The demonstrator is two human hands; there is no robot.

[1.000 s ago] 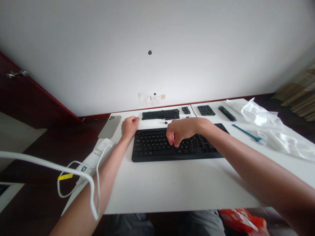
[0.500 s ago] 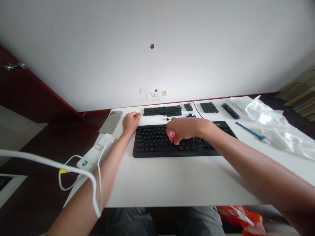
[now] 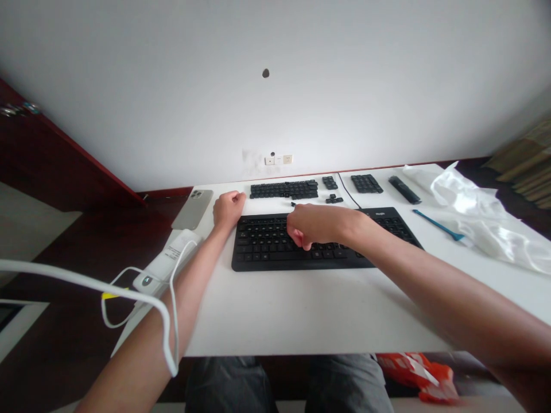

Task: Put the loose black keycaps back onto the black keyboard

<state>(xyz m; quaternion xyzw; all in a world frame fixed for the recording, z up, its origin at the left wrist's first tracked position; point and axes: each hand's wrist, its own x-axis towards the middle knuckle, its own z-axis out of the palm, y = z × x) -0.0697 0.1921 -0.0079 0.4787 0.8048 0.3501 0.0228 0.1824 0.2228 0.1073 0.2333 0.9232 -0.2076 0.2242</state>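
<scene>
A black keyboard [image 3: 275, 264] lies on the white table [image 3: 301, 321]. My right hand [image 3: 316, 223] is over its middle, fingers curled down towards the keys; whatever the fingertips hold, if anything, is hidden. My left hand [image 3: 228, 209] rests as a loose fist on the table at the keyboard's upper left corner, and nothing shows in it. Behind the keyboard lie a block of loose black keycaps [image 3: 282, 189], small keycap groups [image 3: 330, 183] [image 3: 333, 199] and a number-pad block [image 3: 366, 183]. One small black piece [image 3: 293, 204] sits just behind my right hand.
On the left are a phone [image 3: 193, 209] and a white power strip [image 3: 166, 261] with a white cable [image 3: 107, 285]. To the right lie a black rolled object [image 3: 404, 190], a blue tool [image 3: 437, 224] and a crumpled clear plastic bag [image 3: 486, 223].
The view has shifted slightly. My right hand has moved a little to the left over the keys, still curled. My left hand stays in place as a fist.
</scene>
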